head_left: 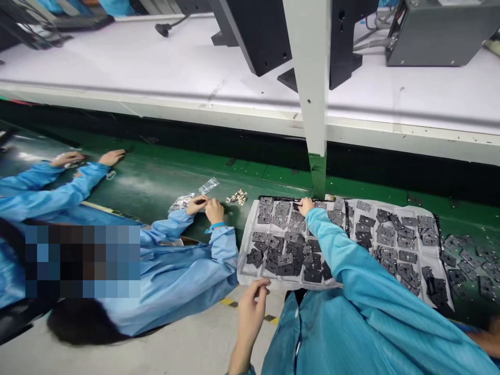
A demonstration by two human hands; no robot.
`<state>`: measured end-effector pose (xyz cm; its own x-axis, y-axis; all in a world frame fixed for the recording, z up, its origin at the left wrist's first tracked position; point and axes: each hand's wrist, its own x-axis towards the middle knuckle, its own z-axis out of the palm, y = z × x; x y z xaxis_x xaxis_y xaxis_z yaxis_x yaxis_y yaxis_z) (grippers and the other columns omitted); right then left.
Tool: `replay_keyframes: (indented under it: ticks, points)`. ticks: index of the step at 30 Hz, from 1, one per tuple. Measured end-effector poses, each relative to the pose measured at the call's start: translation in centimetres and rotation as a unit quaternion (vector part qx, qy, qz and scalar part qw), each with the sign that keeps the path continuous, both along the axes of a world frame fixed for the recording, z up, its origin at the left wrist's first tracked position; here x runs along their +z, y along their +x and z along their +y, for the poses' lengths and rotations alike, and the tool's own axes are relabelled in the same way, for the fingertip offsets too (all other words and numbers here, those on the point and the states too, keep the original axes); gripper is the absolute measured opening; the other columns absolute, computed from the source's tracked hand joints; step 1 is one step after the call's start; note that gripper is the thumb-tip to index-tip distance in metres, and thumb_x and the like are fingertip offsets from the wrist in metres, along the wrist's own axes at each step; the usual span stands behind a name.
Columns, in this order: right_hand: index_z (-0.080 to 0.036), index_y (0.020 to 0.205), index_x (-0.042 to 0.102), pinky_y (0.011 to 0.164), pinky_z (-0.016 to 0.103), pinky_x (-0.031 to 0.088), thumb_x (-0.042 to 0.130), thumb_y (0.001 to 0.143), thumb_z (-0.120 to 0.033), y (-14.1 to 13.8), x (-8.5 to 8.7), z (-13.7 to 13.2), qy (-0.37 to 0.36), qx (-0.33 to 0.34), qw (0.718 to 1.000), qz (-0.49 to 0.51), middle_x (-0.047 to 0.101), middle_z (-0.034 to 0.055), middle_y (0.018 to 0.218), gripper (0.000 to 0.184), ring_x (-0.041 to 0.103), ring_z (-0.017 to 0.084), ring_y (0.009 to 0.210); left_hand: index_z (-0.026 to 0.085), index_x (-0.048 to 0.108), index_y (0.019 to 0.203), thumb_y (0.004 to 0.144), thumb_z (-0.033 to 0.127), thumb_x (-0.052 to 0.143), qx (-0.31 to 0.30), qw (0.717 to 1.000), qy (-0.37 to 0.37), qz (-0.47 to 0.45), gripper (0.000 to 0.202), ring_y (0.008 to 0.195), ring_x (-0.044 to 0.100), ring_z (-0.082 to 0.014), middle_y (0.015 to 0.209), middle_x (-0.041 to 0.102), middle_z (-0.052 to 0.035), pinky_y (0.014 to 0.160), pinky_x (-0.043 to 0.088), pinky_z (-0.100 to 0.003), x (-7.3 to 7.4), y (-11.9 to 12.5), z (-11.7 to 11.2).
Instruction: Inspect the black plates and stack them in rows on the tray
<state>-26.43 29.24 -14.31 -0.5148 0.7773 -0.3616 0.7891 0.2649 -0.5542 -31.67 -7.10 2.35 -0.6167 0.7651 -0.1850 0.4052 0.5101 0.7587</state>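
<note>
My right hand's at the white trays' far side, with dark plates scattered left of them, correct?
No: the head view shows the scattered dark plates right of the white trays. Your right hand is at the trays' far side.

Two trays (pixel 250 278), the wearer's two hands (pixel 253 310) and four other hands (pixel 214 211) show.

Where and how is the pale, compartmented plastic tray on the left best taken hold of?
Probably by the near rim of the tray, from the wearer's side, fingers below and thumbs above. That rim faces the wearer, looks bare, and shows pale floor just past it. Loose, dark, flat plates crowd the compartments, so a level, two-handed hold seems safer.
</note>
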Motion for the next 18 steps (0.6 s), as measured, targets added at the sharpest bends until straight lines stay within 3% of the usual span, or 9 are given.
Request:
replay_keyframes:
  ticks: [7, 18]
  points:
    - [-0.016, 0.111, 0.063, 0.088, 0.039, 0.054, 0.058, 0.095, -0.036, 0.2, -0.7, 0.6, -0.013, 0.006, 0.999, 0.043, 0.064, 0.0071, 0.114, 0.027, 0.063, 0.019, 0.099, 0.017, 0.069, 0.087, 0.087, 0.039, 0.051, 0.000, 1.000, -0.002, -0.002, 0.029, 0.067, 0.067, -0.0183, 0.082, 0.073, -0.0070, 0.065, 0.055, -0.029, 0.7, 0.1, 0.8]
    - [-0.016, 0.118, 0.061, 0.099, 0.048, 0.048, 0.061, 0.093, -0.034, 1.8, -0.8, 0.1, 0.022, 0.019, 1.000, 0.001, 0.058, 0.0093, 0.129, 0.031, 0.057, 0.024, 0.117, 0.016, 0.068, 0.090, 0.088, 0.032, 0.048, -0.036, 0.999, -0.003, -0.020, 0.025, 0.068, 0.066, -0.0170, 0.080, 0.072, -0.0058, 0.066, 0.050, -0.027, 0.7, -0.1, 3.2]
